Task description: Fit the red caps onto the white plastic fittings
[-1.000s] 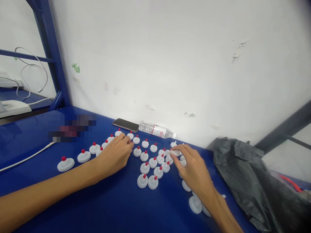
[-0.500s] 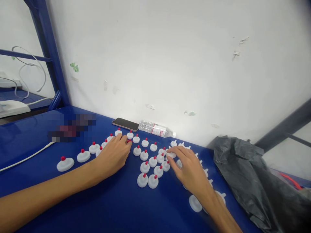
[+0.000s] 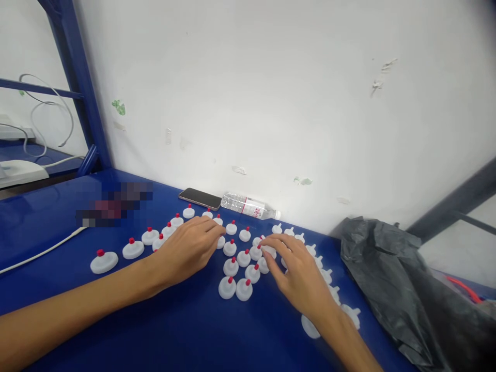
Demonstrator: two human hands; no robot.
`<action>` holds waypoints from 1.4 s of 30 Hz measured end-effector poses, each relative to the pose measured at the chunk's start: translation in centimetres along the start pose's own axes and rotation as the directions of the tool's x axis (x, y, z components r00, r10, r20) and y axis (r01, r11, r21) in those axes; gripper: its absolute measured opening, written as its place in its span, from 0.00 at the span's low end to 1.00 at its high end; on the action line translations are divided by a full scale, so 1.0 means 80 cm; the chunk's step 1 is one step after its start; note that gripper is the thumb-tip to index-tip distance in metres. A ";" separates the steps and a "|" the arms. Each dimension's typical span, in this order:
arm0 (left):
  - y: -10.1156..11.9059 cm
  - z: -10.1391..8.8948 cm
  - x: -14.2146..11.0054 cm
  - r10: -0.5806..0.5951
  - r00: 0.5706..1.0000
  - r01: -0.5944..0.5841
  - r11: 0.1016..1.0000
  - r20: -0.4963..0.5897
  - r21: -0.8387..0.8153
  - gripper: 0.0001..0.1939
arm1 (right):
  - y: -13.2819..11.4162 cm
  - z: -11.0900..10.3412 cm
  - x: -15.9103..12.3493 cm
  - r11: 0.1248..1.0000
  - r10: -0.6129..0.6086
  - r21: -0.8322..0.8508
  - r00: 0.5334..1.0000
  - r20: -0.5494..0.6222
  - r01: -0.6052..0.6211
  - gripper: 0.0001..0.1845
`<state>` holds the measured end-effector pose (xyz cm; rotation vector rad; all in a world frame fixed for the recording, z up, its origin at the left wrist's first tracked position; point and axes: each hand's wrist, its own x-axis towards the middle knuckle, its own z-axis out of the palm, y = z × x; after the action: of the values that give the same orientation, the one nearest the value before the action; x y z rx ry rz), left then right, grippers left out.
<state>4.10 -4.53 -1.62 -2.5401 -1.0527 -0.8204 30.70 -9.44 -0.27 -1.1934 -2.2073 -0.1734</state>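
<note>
Many round white plastic nozzle lids with red tips (image 3: 133, 249) stand over the blue table, nozzles up. White nozzle lids without red tips (image 3: 351, 315) form a slanting line at the right, partly covered by my right forearm. My left hand (image 3: 194, 242) hovers over the middle lids with fingers pinched together; whatever they hold is hidden. My right hand (image 3: 296, 261) has its thumb and fingers around a white nozzle lid (image 3: 270, 251), low among the red-tipped ones.
Against the wall lie a phone (image 3: 200, 198) and a clear plastic bottle (image 3: 248, 206). A black plastic bag (image 3: 382, 274) sits at the right. A white cable (image 3: 46, 250) and a blurred-out item (image 3: 114, 204) are at the left, near a blue metal post (image 3: 87, 93).
My right hand has moved left with the white nozzle lid, uncovering more plain lids behind it. My left hand has shifted right, its pinched fingers leaving the lids at the back left.
</note>
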 end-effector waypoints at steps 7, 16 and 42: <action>0.017 -0.002 -0.003 0.158 0.966 -0.200 0.959 -0.207 -0.200 0.11 | -0.027 0.007 0.001 0.980 -0.168 0.097 0.984 -0.054 0.173 0.15; 0.025 0.000 -0.008 0.221 0.941 -0.281 0.934 -0.258 -0.222 0.16 | -0.039 0.010 -0.001 0.957 -0.253 0.127 0.965 -0.075 0.261 0.17; 0.028 0.001 -0.006 0.169 0.948 -0.240 0.937 -0.271 -0.254 0.14 | -0.043 0.006 0.000 0.940 -0.310 0.095 0.935 -0.171 0.328 0.21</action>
<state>5.47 -6.32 -2.04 -2.6263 -0.6149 -1.2629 27.76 -11.28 -0.10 -0.7229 -2.2267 -0.2496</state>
